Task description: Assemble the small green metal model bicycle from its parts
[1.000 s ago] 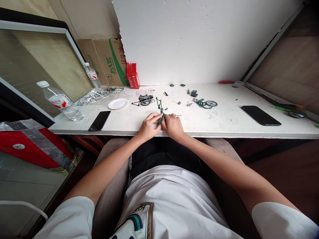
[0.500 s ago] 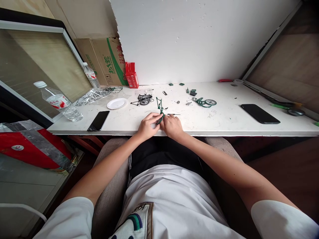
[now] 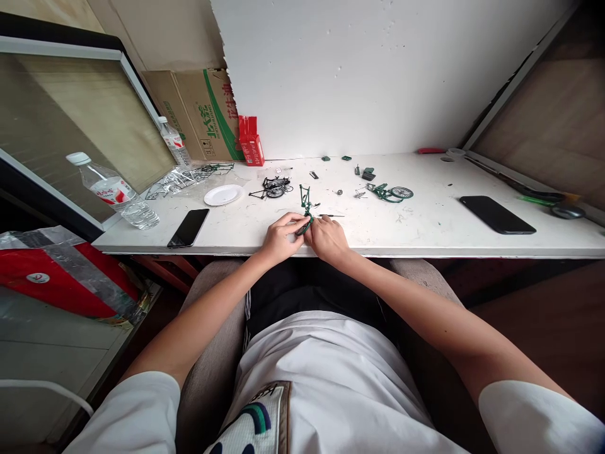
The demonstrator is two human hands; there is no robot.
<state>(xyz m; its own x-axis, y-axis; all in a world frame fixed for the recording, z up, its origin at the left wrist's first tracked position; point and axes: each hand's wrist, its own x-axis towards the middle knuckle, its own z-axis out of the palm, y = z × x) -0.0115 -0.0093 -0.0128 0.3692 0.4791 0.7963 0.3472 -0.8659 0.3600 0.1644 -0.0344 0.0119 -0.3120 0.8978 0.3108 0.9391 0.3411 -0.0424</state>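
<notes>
Both hands meet at the table's front edge around a small green model bicycle point(image 3: 305, 197), its frame pointing away from me and a dark wheel low between the fingers. My left hand point(image 3: 282, 236) pinches it from the left. My right hand point(image 3: 328, 239) is closed against its right side; the fingertips are partly hidden. Just beyond the right hand lies a thin dark tool point(image 3: 331, 215), perhaps a small screwdriver. A second green model bicycle point(image 3: 390, 192) rests to the right, and a black model bicycle point(image 3: 274, 187) lies to the left.
A white paper plate point(image 3: 224, 195) and a phone point(image 3: 189, 228) lie on the left of the white table point(image 3: 416, 233). Water bottles point(image 3: 116, 192) stand by a red box point(image 3: 251, 142). Small green parts point(image 3: 368, 173) lie at the back; another phone point(image 3: 497, 214) and a mouse point(image 3: 567, 211) are right.
The whole view has shifted very slightly. Both hands keep their hold at the small green model bicycle, with no clear movement of the fingers.
</notes>
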